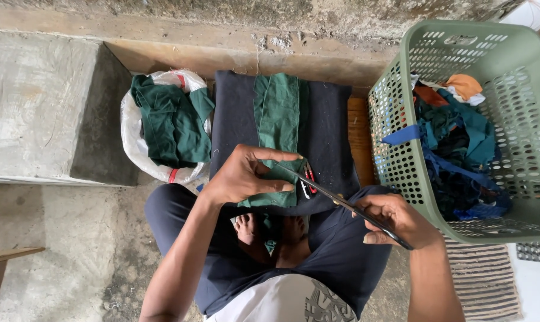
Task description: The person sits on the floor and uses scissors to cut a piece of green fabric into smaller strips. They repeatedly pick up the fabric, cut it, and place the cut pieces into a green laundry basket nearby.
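Your left hand (243, 176) pinches the near end of the long green fabric strip (277, 119), which runs away from you across the dark cushion (329, 125). Your right hand (398, 220) is closed around black-handled scissors (341, 204), blades pointing left toward the pinch.

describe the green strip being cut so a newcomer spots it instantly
Start at the dark navy cloth pad in front of the seated person, between the white sack and green plastic basket. The long green fabric strip runs down its middle, pinned by the left hand, scissors at its edge.
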